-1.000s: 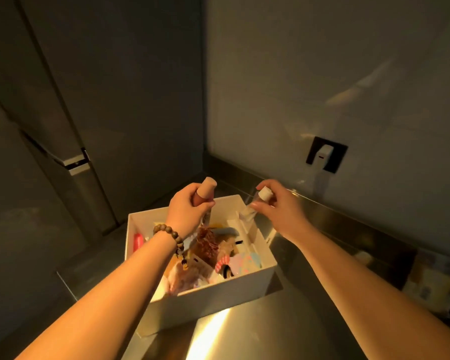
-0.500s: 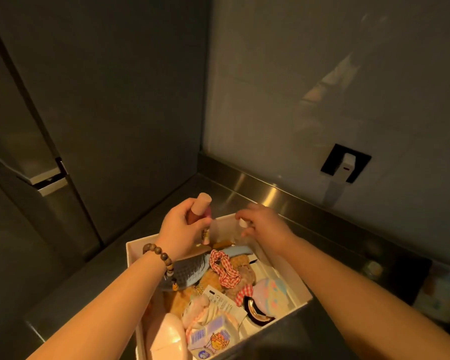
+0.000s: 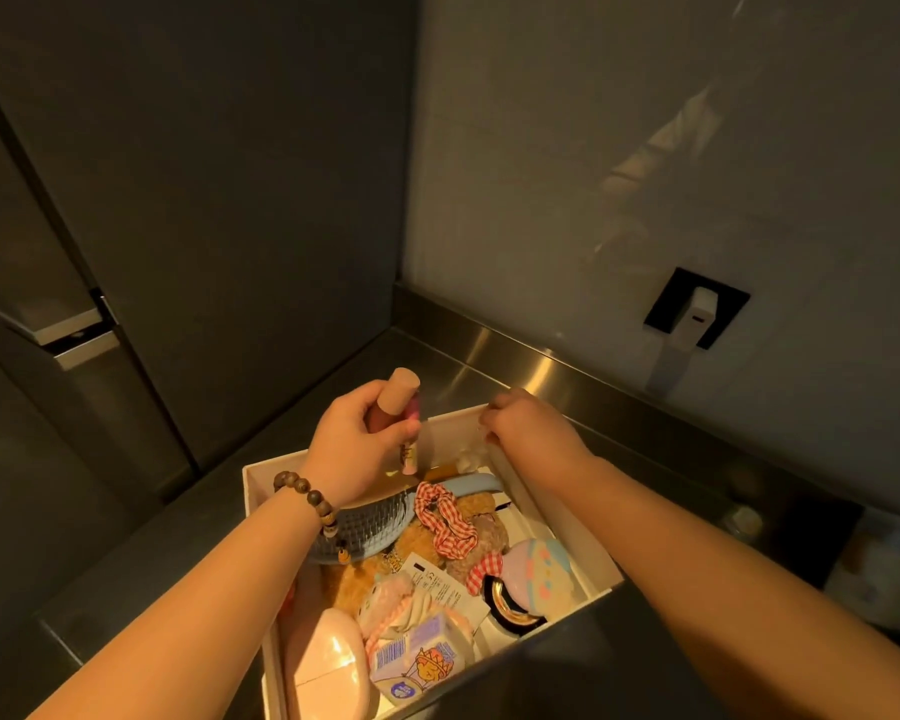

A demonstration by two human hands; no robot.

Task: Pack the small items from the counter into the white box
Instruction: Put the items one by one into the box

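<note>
My left hand [image 3: 354, 444] grips a small pink tube [image 3: 404, 423] with a beige cap, fingers and thumb curled round its middle. Its long axis runs near upright, tilted a little: the cap end points up and slightly away from me, the lower end points down into the far part of the white box [image 3: 601, 558]. The tube hangs above the box's back edge, not yet resting on anything inside. My left wrist, with a beaded bracelet [image 3: 310, 504], lies over the box's left side, the forearm reaching in from the lower left.

My right hand [image 3: 528, 428] sits at the far right corner of the box, back of the hand towards me, fingers curled down over the rim. Whether they pinch anything I cannot tell, since the fingertips are hidden behind the knuckles. The right forearm crosses the box's right wall from the lower right.

The box stands on the steel worktop [image 3: 494, 366] near the corner of the walls. Inside it lie a blue hairbrush [image 3: 380, 522], a red checked scrunchie [image 3: 445, 522], a pastel round case [image 3: 536, 569], a pink puff [image 3: 328, 662] and a small printed carton [image 3: 419, 662]
</note>
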